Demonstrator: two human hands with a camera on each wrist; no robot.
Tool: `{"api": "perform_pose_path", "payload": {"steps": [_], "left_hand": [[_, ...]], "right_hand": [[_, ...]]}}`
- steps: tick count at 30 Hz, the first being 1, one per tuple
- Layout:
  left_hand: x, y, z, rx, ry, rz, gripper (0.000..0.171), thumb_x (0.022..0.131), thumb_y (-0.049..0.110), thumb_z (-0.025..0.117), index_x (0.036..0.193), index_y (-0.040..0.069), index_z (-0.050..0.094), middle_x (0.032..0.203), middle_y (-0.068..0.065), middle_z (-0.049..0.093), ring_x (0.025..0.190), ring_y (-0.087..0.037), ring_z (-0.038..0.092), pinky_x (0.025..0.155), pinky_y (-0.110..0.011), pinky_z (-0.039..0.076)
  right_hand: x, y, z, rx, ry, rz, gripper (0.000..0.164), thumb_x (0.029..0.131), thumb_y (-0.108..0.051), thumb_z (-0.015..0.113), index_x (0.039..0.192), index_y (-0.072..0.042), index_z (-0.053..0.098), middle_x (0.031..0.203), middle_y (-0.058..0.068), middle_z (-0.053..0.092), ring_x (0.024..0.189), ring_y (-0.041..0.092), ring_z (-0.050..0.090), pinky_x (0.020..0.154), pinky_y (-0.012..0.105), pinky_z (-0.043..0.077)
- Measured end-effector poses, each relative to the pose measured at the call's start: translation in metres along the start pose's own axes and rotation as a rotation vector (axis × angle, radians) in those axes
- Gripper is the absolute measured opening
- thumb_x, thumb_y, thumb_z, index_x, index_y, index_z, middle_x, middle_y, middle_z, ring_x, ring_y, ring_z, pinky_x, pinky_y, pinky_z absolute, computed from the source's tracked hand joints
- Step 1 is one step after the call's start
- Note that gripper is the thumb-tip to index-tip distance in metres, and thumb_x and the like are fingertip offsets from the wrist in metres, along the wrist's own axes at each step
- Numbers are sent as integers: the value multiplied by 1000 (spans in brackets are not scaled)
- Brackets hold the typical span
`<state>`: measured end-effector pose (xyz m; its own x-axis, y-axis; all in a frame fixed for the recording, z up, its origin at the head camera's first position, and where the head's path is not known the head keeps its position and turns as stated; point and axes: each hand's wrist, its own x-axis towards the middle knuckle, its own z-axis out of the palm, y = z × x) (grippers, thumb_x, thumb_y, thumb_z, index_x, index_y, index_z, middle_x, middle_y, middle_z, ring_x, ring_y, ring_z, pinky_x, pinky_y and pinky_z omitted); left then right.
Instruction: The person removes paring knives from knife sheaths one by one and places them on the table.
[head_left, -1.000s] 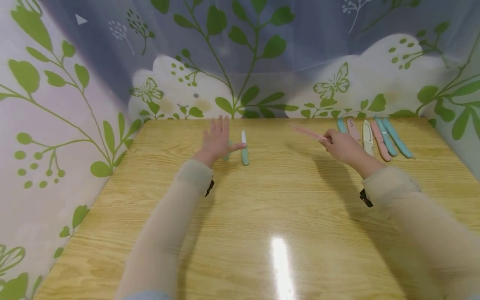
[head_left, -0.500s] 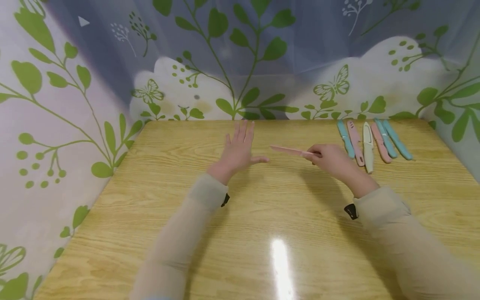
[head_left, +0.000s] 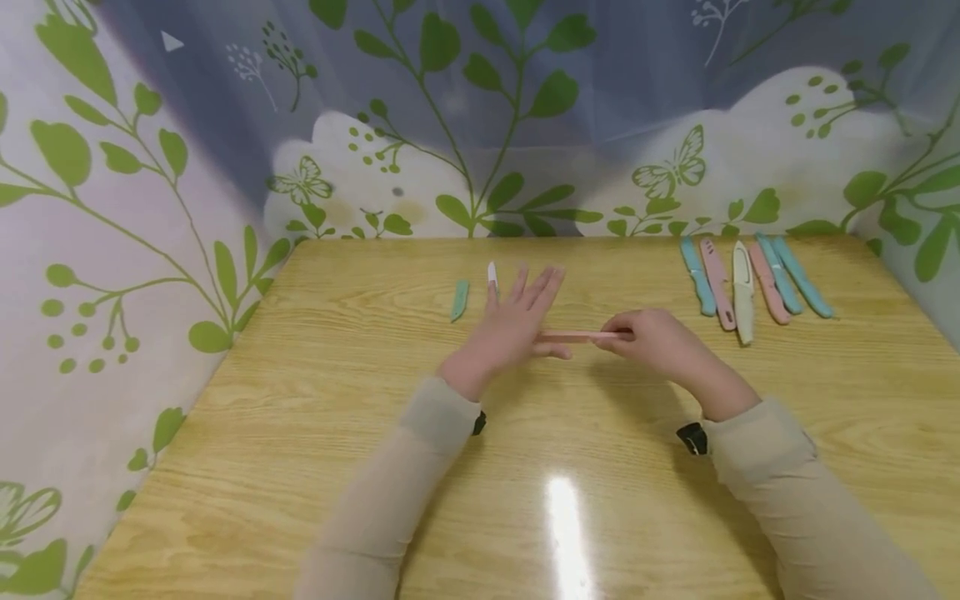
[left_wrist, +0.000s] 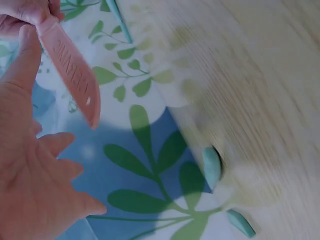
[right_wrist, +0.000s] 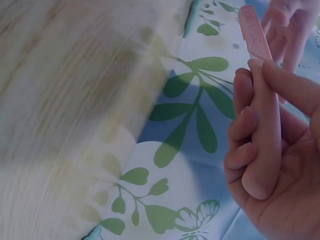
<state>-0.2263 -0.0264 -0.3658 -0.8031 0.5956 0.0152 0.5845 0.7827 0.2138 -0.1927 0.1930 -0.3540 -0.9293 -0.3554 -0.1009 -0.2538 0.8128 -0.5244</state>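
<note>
sleeves [head_left: 795,504]: long, beige | cuffs [head_left: 438,417]: broad, beige | wrist pieces [head_left: 692,438]: small, black, one per arm

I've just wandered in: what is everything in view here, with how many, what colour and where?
Pink knife: one, pink, lettered, in the right hand
Small knife: one, white blade, far side, partly behind the left hand
Sheath: one, green, left of the small knife
Blue utensils: three, far right
Pink utensils: two, far right, among the blue
Cream utensil: one, between the pink ones
Table: one, light wood, underneath
Patterned sheet: white, blue and green, behind and beside the table
Sleeves: two, beige, both arms
Black wrist pieces: two, at the cuffs
Left hand: one, fingers spread, near the pink knife
Right hand: one, gripping the pink knife
</note>
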Motion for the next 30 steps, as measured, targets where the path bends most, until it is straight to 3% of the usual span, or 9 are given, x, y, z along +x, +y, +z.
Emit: {"api": "perform_pose_path", "payload": {"steps": [3,12,19,30], "left_hand": [[-2,5,2,33,-9,33,103,85,61,57,155,25,-10,163,-3,3,150,-29,0,114,-64,3],[-10,12,7,-55,-28,57,87,88,59,53,156,24,12,159,2,26,147,-21,23,119,-48,16],[-12,17,4,-158,-82,89,69,94,52,52,152,20,32,147,-3,48,127,-20,53,102,-37,45],[-14,23,3,-128,-119,124,59,96,49,51,147,20,41,140,-1,56,122,-21,58,95,-38,50]], "right_hand": [[-2,-2,0,4,-13,-20,30,98,-28,59,109,-2,70,94,11,70,72,15,58,65,34,47],[-9,-9,6,-31,28,-107,26,97,-27,61,107,-5,71,94,6,71,72,12,59,67,35,50],[-13,-9,4,-39,63,-145,25,97,-27,59,108,-7,70,99,7,71,80,15,64,72,38,52],[-15,-8,-2,-55,44,-148,25,98,-28,57,106,-8,70,92,4,69,76,13,59,70,37,49]]}}
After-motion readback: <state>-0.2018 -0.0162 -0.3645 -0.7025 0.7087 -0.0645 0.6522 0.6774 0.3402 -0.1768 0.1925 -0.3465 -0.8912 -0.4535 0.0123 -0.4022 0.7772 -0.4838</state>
